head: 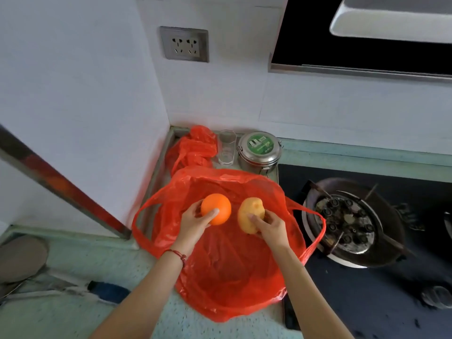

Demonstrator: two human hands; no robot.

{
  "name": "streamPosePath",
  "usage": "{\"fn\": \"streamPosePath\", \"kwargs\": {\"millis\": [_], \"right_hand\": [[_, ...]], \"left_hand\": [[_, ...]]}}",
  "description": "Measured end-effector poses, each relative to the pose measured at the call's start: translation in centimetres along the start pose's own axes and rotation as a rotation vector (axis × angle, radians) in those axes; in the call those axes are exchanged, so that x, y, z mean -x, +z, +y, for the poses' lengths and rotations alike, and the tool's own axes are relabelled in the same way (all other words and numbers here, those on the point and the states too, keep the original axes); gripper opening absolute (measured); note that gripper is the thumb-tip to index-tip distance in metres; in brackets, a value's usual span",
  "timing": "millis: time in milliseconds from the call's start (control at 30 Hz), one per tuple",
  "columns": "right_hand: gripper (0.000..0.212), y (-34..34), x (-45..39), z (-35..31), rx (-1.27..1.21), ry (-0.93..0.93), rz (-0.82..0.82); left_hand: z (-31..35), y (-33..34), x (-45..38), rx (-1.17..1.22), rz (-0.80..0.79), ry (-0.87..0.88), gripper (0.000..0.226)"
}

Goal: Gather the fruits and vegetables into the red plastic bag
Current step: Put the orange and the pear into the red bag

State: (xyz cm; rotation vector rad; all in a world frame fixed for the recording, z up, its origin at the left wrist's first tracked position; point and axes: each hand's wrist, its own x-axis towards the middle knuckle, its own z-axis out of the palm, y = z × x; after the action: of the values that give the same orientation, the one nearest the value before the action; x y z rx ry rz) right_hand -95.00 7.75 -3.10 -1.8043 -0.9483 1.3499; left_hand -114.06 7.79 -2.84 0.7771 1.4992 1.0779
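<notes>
Head view of a kitchen worktop (73, 311). The left hand (193, 222) gripped an orange (216, 209), its fingers (212, 214) curled round the near side of the fruit and the thumb on its left. The right hand (267, 227) gripped a potato (250, 217), its fingers (254, 220) wrapped over the near face and right edge. Both items were held apart from each other, side by side, above the open mouth of the red bag (227, 272).

The bag lay spread on the worktop directly beneath and toward the viewer from both sets of fingers, its two handle loops standing out to the left and right of the hands. Its right handle draped over the rim of a gas burner (349, 223), which sat to the right of the right-hand fingers on a dark hob (367, 302). The inside of the bag showed only red film where visible.

Beyond the fingers, against the back wall, stood a second crumpled red bag (193, 148), a clear glass (227, 148) just beside it, and a steel tin (259, 150) with a green label next to the glass. A wall socket (184, 44) was fixed above these. A red string bracelet (179, 254) circled the left wrist.
</notes>
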Motion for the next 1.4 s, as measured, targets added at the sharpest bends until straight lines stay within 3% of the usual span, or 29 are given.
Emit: {"fn": "streamPosePath", "kwargs": {"millis": [133,233,533,967,1167,1400], "right_hand": [[0.073,0.6,-3.0,0.1,0.054,0.018,0.051],[0.061,0.9,-4.2,-0.7,0.101,0.024,0.078],[0.052,1.1,-6.0,-1.4,0.099,0.012,0.116],[0.064,1.9,-5.0,-1.7,0.2,0.004,0.175],[0.07,1.6,-3.8,-1.4,0.213,-0.013,0.186],[0.065,1.0,-0.5,-0.5,0.178,-0.059,0.186]], "left_hand": [[0.3,1.1,-2.7,-0.052,-0.023,-0.018,0.07],[0.4,1.8,-4.4,-0.08,-0.032,-0.045,0.083],[-2.0,3.0,-7.8,-0.179,-0.055,-0.06,0.083],[-0.5,3.0,-6.8,-0.245,-0.099,0.002,0.078],[0.8,2.4,-5.5,-0.296,-0.114,0.056,0.102],[0.6,1.3,-3.6,-0.349,-0.129,0.084,0.074]]}}
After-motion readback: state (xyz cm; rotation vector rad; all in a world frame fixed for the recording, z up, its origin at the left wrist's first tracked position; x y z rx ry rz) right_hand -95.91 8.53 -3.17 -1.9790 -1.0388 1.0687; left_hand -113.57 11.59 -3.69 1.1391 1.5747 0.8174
